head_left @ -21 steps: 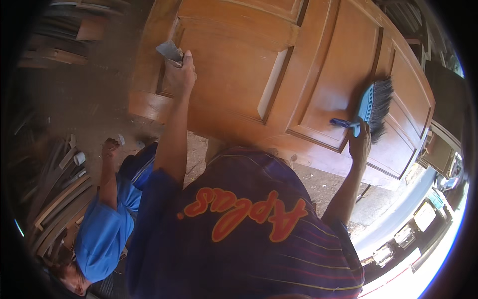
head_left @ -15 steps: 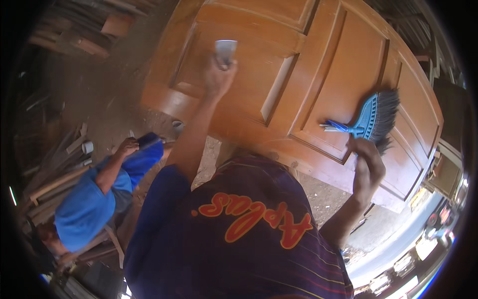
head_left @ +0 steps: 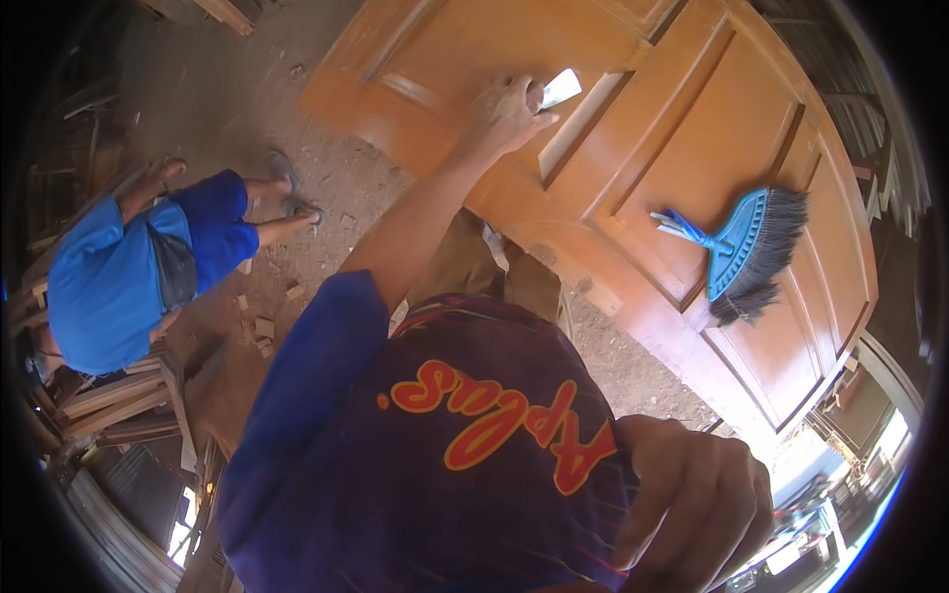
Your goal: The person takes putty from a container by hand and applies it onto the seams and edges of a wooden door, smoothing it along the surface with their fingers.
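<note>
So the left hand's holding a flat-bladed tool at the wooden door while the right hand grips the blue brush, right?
Not quite: the head view shows the blue brush lying on the wooden door, apart from the right hand. The left hand does hold the flat-bladed tool there.

Wearer's two hands (head_left: 506, 114) (head_left: 692, 499), one scraper (head_left: 562, 90), one broom head (head_left: 759, 252), one door (head_left: 682, 138) — plus one co-worker (head_left: 109, 287)

We are viewing a brown panelled door (head_left: 682, 128) spanning upper centre to right; a blue brush (head_left: 741, 247) is lying on it, right of centre.
</note>
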Motion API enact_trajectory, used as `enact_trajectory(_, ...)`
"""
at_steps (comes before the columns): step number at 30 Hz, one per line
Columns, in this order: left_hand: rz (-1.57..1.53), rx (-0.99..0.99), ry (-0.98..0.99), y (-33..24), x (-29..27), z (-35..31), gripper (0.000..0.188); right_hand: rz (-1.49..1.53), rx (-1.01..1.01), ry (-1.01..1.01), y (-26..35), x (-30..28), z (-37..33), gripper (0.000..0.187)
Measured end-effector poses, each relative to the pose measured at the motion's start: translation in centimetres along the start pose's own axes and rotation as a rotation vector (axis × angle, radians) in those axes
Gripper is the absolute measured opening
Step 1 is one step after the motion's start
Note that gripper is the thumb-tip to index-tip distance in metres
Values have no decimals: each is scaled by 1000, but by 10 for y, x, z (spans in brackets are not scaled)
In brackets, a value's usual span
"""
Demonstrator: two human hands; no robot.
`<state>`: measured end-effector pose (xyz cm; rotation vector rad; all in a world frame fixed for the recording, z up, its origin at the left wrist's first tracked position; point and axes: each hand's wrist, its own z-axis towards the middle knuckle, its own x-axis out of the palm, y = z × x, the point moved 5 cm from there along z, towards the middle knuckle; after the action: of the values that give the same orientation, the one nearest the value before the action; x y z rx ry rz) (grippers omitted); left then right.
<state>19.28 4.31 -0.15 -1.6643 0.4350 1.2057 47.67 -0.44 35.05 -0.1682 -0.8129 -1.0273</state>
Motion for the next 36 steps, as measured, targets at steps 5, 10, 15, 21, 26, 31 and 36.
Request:
enact_trajectory(5,-7,15,5,20,-26,-13,89,-41,171,121,-51,18,-10,38)
enact_trajectory(10,-384,165,-292,71,-88,-107,66,-954,529,23,-141,-21,-26,44)
enact_trajectory(15,-614,-162,151,221,-64,-236,48,-1844,983,-520,-241,-182,-99,49)
enact_trajectory(21,-281,-792,65,546,-27,-478,70,-2309,716,-195,-368,-304,-82,49)
enact_trajectory(26,-1191,-1750,-705,592,-62,-653,49,-2517,585,-299,-398,-319,-79,47)
enact_trajectory(31,-750,-1379,-92,577,-59,-626,49,-2441,547,-402,-393,-325,-80,50)
enact_trajectory(36,-788,-1123,39,558,-71,-468,46,-2383,590,-490,-397,-317,-73,58)
